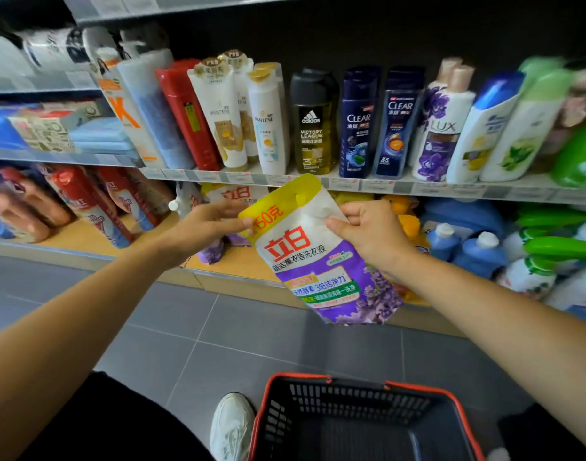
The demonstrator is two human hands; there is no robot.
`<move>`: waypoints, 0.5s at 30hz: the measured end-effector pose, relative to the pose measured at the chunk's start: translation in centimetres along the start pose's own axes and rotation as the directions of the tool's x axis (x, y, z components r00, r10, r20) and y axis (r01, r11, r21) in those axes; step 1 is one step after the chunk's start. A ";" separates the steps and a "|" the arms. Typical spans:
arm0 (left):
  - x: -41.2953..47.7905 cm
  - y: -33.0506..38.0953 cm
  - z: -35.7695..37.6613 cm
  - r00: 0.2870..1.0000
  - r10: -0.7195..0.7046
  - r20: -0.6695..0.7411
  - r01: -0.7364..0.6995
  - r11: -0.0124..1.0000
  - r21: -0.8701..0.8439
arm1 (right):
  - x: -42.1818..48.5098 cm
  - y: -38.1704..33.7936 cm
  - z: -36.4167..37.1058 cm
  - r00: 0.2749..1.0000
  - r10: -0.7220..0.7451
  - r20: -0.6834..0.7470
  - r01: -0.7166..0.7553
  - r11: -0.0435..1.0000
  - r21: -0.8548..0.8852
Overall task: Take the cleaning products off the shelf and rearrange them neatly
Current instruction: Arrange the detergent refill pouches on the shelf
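Two hands: left hand (207,224) pinches the detergent pouch (318,261) at its upper left edge; right hand (364,231) grips its upper right side by the white cap, so both are closed on it
Place of detergent pouch: held tilted in the air, off and in front of the bottom shelf (235,264)
Middle shelf (384,187): shampoo bottles (354,124) in a row, farther back
Basket (351,400): black with a red rim, on the grey floor (251,327) at the near edge, just right of a white shoe (232,424)
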State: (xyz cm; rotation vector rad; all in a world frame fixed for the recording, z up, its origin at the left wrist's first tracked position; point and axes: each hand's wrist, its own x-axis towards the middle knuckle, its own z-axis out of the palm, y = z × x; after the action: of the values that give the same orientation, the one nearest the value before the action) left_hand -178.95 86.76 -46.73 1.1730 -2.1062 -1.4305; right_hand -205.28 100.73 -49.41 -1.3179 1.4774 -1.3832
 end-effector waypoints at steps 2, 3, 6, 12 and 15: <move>-0.1 -0.9 1.2 0.992 -0.121 0.035 0.124 0.986 -0.113 | -0.6 -0.6 -1.6 1.000 -0.005 -0.030 0.006 1.000 0.017; -0.2 -1.0 2.2 0.986 -0.153 0.058 0.162 0.968 -0.193 | -0.8 -0.8 -2.3 0.999 -0.006 -0.045 0.008 0.999 0.035; -0.2 0.1 5.6 0.995 -0.072 0.066 0.096 0.854 -0.511 | -1.5 -1.4 -4.1 0.994 0.015 -0.109 -0.003 0.995 0.104; -0.1 3.3 10.4 0.986 0.095 -0.137 -0.164 0.699 -0.696 | -2.9 -1.1 -7.4 0.977 0.093 -0.192 -0.049 0.973 0.224; -0.5 4.4 11.7 0.974 0.116 -0.196 -0.219 0.716 -0.663 | -3.8 -0.4 -8.9 0.969 0.134 -0.207 -0.087 0.971 0.221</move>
State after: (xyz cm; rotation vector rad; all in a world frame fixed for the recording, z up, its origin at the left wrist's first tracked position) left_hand -188.41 94.89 -47.86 0.7256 -1.3273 -1.7459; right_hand -212.83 106.64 -48.00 -0.9592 1.4761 -1.6038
